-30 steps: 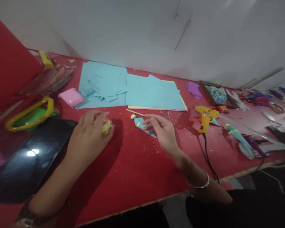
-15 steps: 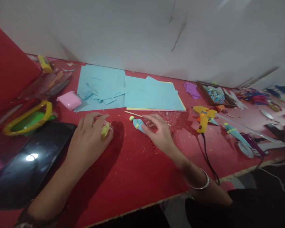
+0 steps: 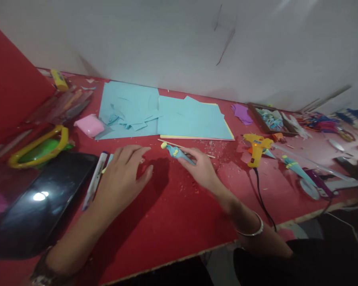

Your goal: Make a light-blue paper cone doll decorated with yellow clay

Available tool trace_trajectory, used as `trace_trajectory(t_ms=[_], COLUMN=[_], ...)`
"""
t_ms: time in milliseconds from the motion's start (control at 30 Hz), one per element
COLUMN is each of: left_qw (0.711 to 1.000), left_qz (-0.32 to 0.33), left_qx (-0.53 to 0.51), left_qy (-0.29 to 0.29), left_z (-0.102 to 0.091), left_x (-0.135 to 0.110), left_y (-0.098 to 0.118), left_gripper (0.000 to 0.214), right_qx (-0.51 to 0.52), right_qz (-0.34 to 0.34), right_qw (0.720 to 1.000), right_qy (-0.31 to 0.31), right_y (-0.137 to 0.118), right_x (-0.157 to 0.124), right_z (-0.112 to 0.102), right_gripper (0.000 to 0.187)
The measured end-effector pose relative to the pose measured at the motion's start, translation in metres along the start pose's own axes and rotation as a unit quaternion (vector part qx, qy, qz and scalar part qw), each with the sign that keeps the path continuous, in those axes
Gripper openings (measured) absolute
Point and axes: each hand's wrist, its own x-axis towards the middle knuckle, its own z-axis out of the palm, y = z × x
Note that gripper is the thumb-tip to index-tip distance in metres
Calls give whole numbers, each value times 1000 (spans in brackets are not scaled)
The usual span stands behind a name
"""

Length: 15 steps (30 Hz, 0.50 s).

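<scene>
My right hand (image 3: 200, 169) pinches a small blue paper cone (image 3: 179, 152) with a yellow ball at its tip and lifts it just off the red table (image 3: 173, 214). A thin wooden stick (image 3: 170, 142) lies right behind the cone. My left hand (image 3: 123, 178) rests palm down on the table, fingers stretched flat and slightly apart, with nothing visible in it. Beside its left edge lies a white pen-like tool (image 3: 94, 179).
Light blue paper sheets (image 3: 191, 119) and cut scraps (image 3: 128, 115) lie at the back. A pink clay lump (image 3: 89, 124), yellow-green scissors (image 3: 38, 147) and a black tablet (image 3: 38, 198) are at left. A yellow glue gun (image 3: 256, 147) with a cord and more blue cones (image 3: 295, 167) sit at right.
My left hand let go of the small yellow piece and flattened out, uncovering the white tool. My right hand closed on the blue cone and raised it slightly.
</scene>
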Motion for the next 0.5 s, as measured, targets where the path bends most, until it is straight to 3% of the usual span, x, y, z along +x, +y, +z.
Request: trace_trajectory(t_ms=[100,200,300,500], left_qw=[993,961,925,888], left_qz=[-20,-89,-118,-148], left_qx=[-106,-230,-322,-409], left_qy=[-50,-128,-166,-150], left_z=[1,2,3,10], left_x=[0,-1,-4,-12], left_y=[8,19,30,38], left_gripper=[32,38,39,32], right_qx=[124,181,164,72], right_qz=[23,10,-23,-120], right_qw=[992,983,986,990], right_qy=[-10,-13,-20,-20], right_y=[-3,-8,-15,-22], right_x=[-3,-10,-17,-22], right_z=[7,16,21,23], right_gripper=[29,30,31,35])
